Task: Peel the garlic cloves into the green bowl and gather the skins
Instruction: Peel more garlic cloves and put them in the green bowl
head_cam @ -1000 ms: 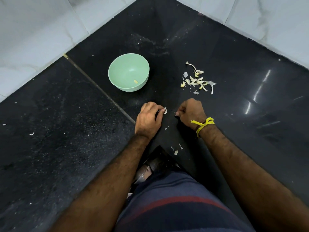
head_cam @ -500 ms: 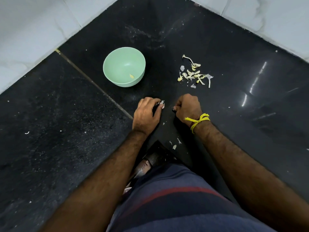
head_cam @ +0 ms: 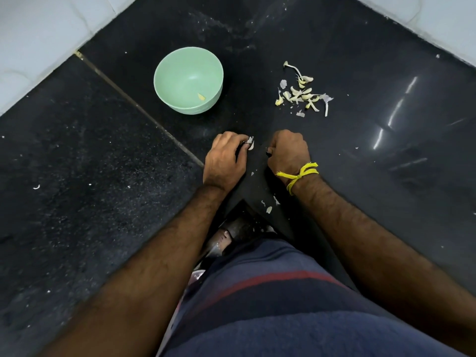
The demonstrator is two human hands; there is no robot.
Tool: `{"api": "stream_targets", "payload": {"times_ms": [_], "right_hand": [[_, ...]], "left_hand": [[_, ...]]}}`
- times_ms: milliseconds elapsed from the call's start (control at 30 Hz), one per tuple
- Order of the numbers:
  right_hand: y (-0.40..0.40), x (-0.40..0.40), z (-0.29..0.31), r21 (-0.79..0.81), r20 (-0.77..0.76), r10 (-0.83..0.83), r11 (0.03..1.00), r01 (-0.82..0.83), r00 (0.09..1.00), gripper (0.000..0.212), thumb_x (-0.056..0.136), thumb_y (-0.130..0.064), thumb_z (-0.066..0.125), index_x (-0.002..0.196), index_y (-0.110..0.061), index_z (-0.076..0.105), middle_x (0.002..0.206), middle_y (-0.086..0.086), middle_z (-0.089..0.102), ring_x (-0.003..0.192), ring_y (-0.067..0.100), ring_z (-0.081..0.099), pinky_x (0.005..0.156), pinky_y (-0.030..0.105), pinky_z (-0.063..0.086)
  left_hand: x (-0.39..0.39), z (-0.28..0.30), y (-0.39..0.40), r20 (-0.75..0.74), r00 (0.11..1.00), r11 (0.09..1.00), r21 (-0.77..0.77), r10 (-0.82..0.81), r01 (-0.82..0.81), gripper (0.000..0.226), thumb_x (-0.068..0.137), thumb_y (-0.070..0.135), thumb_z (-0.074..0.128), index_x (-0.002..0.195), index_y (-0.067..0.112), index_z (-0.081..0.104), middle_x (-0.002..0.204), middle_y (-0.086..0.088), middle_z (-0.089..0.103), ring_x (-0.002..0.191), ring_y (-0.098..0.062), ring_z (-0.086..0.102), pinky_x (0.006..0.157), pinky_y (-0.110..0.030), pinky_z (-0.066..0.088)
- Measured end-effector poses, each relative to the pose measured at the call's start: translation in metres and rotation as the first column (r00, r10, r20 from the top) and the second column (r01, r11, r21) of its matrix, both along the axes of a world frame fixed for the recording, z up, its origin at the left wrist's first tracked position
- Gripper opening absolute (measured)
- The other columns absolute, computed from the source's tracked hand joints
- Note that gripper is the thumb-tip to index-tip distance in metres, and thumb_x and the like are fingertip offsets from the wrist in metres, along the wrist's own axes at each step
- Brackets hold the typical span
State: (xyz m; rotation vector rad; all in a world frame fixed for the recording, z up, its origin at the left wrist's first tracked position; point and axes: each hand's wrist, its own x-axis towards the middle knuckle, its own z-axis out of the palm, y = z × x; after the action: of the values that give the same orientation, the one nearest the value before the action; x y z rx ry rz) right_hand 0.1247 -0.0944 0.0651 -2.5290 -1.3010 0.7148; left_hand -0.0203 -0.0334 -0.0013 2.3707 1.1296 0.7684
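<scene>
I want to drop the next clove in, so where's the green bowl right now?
The green bowl sits on the black counter ahead of the left hand, left of the garlic pile.

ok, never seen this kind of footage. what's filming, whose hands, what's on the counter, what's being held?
No machine here: a person wears a camera on the head, looking down at their own bare hands over a black stone counter. The left hand pinches a garlic clove with loose skin. The right hand, with a yellow thread at the wrist, is curled; whether it holds anything is hidden. Farther off stand a green bowl holding one small yellow piece and a pile of garlic bits.
</scene>
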Motion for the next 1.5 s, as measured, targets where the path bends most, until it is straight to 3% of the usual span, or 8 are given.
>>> {"api": "stream_targets", "payload": {"times_ms": [300, 467, 567, 733, 1000, 1167, 1367, 1500], "right_hand": [[0.005, -0.001, -0.005, -0.016, 0.088, 0.107, 0.994, -0.106, 0.990, 0.018, 0.087, -0.008, 0.061, 0.104, -0.002, 0.060, 0.109, 0.024, 0.062, 0.101, 0.043, 0.060, 0.078, 0.040, 0.048], [-0.004, 0.035, -0.013, 0.152, -0.320, -0.025, 0.985, 0.077, 0.947, 0.013, 0.086, -0.008, 0.072, 0.074, -0.013, 0.070, 0.076, 0.006, 0.070, 0.071, 0.017, 0.064, 0.069, 0.027, 0.051], [-0.014, 0.040, -0.011, 0.165, -0.634, -0.060, 0.963, 0.211, 0.771, 0.017, 0.090, -0.003, 0.069, 0.075, -0.012, 0.069, 0.069, 0.008, 0.066, 0.059, 0.011, 0.063, 0.061, 0.026, 0.056], [-0.021, 0.042, 0.002, 0.202, -0.836, 0.028, 0.944, 0.260, 0.548, 0.005, 0.090, -0.001, 0.066, 0.087, -0.003, 0.069, 0.073, 0.012, 0.066, 0.056, 0.008, 0.063, 0.056, 0.019, 0.056], [-0.033, 0.045, 0.002, 0.238, -0.904, 0.101, 0.927, 0.291, 0.416, 0.005, 0.087, -0.001, 0.068, 0.091, 0.002, 0.067, 0.072, 0.009, 0.071, 0.061, 0.013, 0.067, 0.059, 0.023, 0.058], [-0.038, 0.044, 0.003, 0.247, -0.920, 0.137, 0.930, 0.271, 0.367, 0.012, 0.081, 0.001, 0.073, 0.093, 0.003, 0.069, 0.074, 0.011, 0.071, 0.065, 0.015, 0.069, 0.061, 0.024, 0.059], [-0.037, 0.036, 0.004, 0.201, -0.937, 0.086, 0.926, 0.319, 0.339, 0.016, 0.082, -0.007, 0.073, 0.092, 0.005, 0.070, 0.072, 0.011, 0.072, 0.062, 0.014, 0.068, 0.058, 0.024, 0.058], [-0.036, 0.033, 0.005, 0.186, -0.941, 0.078, 0.932, 0.310, 0.329, 0.016, 0.083, -0.009, 0.073, 0.092, 0.004, 0.070, 0.074, 0.011, 0.072, 0.063, 0.015, 0.068, 0.060, 0.026, 0.059]], "left_hand": [[0.002, 0.000, 0.000, -0.029, 0.999, 0.999, 0.021, -0.025, 0.025, 0.017, 0.095, 0.014, 0.057, 0.106, 0.011, 0.070, 0.104, -0.004, 0.067, 0.098, -0.026, 0.060, 0.084, -0.037, 0.050], [0.002, 0.006, -0.001, 0.064, 0.996, 0.998, -0.011, -0.066, 0.067, 0.023, 0.097, 0.015, 0.062, 0.116, 0.009, 0.072, 0.111, -0.003, 0.071, 0.101, -0.025, 0.063, 0.095, -0.027, 0.046], [0.006, 0.015, -0.006, 0.195, 0.976, 0.985, -0.119, -0.097, 0.122, 0.026, 0.091, 0.013, 0.072, 0.117, 0.008, 0.074, 0.108, -0.003, 0.074, 0.097, -0.019, 0.068, 0.094, -0.027, 0.050], [0.016, 0.036, -0.022, 0.409, 0.912, 0.850, -0.478, -0.008, 0.222, 0.024, 0.088, 0.006, 0.076, 0.111, 0.005, 0.075, 0.102, -0.004, 0.078, 0.089, -0.013, 0.074, 0.085, -0.028, 0.058], [0.011, 0.054, -0.019, 0.438, 0.899, 0.705, -0.636, -0.005, 0.314, 0.009, 0.090, 0.007, 0.074, 0.098, 0.008, 0.077, 0.081, -0.003, 0.077, 0.073, -0.010, 0.069, 0.069, -0.020, 0.056], [0.007, 0.054, -0.021, 0.433, 0.901, 0.727, -0.610, -0.029, 0.317, 0.010, 0.094, 0.007, 0.069, 0.100, 0.000, 0.075, 0.086, -0.018, 0.075, 0.074, -0.019, 0.068, 0.069, -0.025, 0.058], [0.002, 0.058, -0.028, 0.408, 0.911, 0.793, -0.533, -0.063, 0.294, 0.005, 0.091, 0.010, 0.074, 0.096, 0.010, 0.076, 0.080, 0.006, 0.076, 0.072, -0.004, 0.068, 0.071, -0.024, 0.057], [-0.001, 0.059, -0.026, 0.395, 0.915, 0.826, -0.486, -0.085, 0.287, 0.008, 0.092, 0.011, 0.073, 0.097, 0.005, 0.076, 0.082, -0.006, 0.076, 0.072, -0.012, 0.068, 0.072, -0.036, 0.060]]}}
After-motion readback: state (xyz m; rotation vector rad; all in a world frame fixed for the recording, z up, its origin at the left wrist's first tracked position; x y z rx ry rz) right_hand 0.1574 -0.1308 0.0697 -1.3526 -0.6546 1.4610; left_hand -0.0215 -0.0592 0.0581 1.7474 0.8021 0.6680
